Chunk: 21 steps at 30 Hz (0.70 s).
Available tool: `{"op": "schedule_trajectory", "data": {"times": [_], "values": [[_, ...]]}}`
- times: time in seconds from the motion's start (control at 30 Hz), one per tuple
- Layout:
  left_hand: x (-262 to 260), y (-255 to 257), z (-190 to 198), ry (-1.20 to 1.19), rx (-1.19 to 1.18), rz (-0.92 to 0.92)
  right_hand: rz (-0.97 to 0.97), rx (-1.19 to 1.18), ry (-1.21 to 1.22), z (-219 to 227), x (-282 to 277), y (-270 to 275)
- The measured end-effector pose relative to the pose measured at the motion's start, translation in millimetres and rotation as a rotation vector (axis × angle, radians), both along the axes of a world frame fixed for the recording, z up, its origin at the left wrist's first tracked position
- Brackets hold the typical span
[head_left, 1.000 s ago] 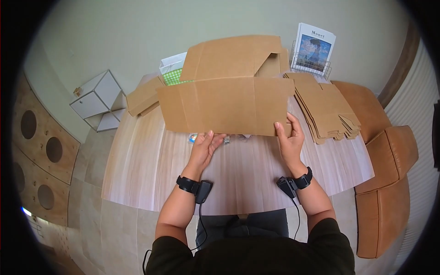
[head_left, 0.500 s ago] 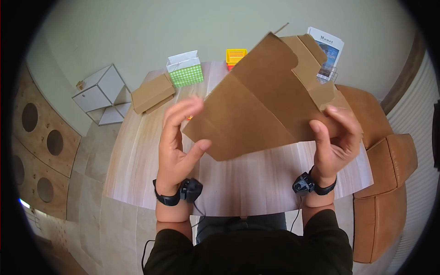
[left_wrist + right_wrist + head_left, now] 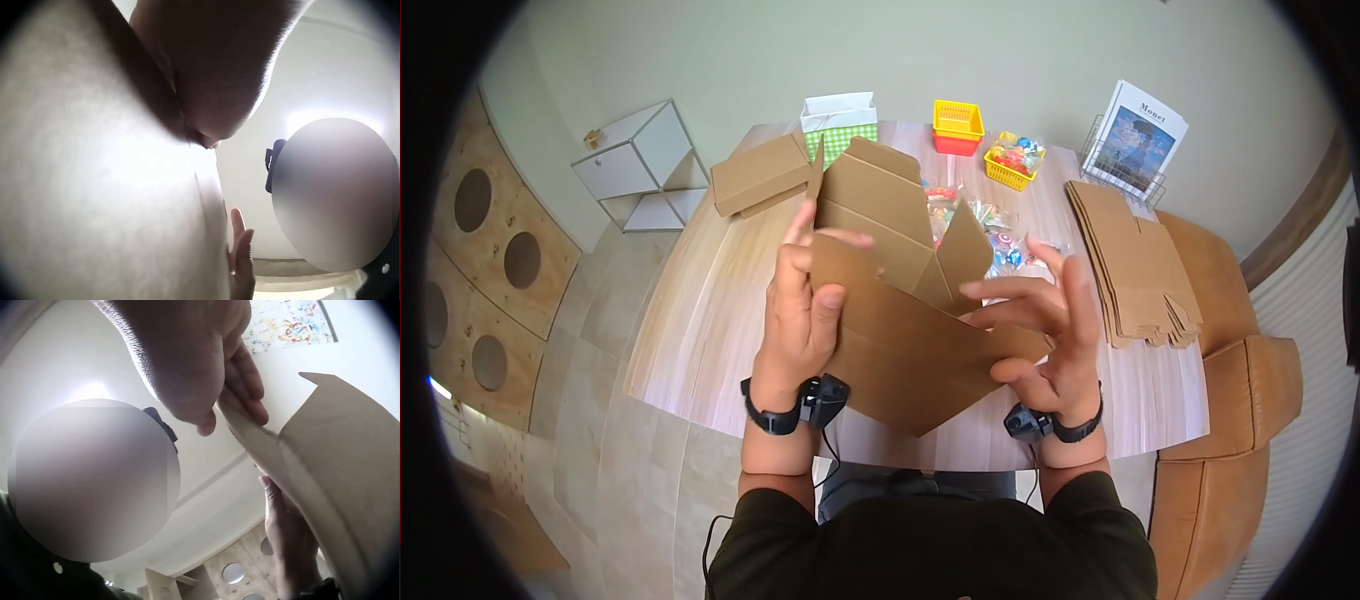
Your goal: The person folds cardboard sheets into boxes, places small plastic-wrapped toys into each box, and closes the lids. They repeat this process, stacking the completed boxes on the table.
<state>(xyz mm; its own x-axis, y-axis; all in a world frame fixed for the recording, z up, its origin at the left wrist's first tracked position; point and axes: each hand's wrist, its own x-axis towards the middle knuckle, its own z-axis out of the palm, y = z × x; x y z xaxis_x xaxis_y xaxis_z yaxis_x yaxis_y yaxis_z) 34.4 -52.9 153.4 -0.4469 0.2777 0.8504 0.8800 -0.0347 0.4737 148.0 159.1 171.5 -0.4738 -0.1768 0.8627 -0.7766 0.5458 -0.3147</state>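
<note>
A partly folded cardboard box [image 3: 920, 350] is held up over the table, its panels and flaps standing at angles. My left hand [image 3: 795, 310] grips its left side, thumb on the near face and fingers reaching round the edge. At the right corner of the box, my right hand [image 3: 1055, 330] has its fingers spread and loosely bent. Its fingertips [image 3: 259, 412] lie against the cardboard in the right wrist view, while the thumb stands off from it. In the left wrist view, a pale panel [image 3: 112, 187] of the box fills the left side.
Flat cardboard boxes [image 3: 1135, 260] are stacked on the right, and a folded box [image 3: 760, 175] lies at back left. Behind are a green checked bag [image 3: 840, 135], yellow and red baskets [image 3: 958, 130], a yellow basket of sweets [image 3: 1010, 175], wrapped sweets [image 3: 1005, 250] and a wire rack [image 3: 1125, 180].
The cardboard has turned from a raised wide sheet into a partly folded shape nearer my body. My left hand has taken hold of its left side; my right hand has loosened its grip.
</note>
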Motion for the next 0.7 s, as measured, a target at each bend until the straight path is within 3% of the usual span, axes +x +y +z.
{"op": "schedule_trajectory", "data": {"times": [0.03, 0.13, 0.27, 0.3, 0.37, 0.57, 0.63, 0.7], "values": [[-6.2, 1.7, -5.6, 0.014, 0.116, -0.085, 0.017, -0.014, -0.068, -5.7, -2.7, -0.3], [-12.1, 12.0, -9.4, 0.001, 0.216, -0.073, -0.108, 0.133, 0.005, -11.8, -20.4, 5.8], [-17.4, 34.1, -15.4, 0.007, 0.296, -0.203, -0.402, 0.325, -0.048, 2.5, -14.2, 18.0], [-21.0, 43.1, -19.9, 0.074, 0.361, -0.178, -0.478, 0.374, -0.059, -1.7, -13.2, 25.6], [-21.8, 43.3, -29.3, -0.016, 0.257, -0.004, -0.541, 0.409, -0.003, -8.2, -17.3, 30.3], [-23.9, 31.8, -18.1, -0.1, -0.072, 0.301, -0.434, 0.25, 0.019, -22.8, -30.4, 38.1], [-17.0, 33.9, -10.9, -0.073, -0.007, 0.326, -0.317, -0.226, -0.063, -24.3, -30.5, 14.7], [3.1, 30.4, 9.3, -0.226, -0.112, 0.339, -0.281, -0.405, -0.086, -25.8, -29.4, 7.7]]}}
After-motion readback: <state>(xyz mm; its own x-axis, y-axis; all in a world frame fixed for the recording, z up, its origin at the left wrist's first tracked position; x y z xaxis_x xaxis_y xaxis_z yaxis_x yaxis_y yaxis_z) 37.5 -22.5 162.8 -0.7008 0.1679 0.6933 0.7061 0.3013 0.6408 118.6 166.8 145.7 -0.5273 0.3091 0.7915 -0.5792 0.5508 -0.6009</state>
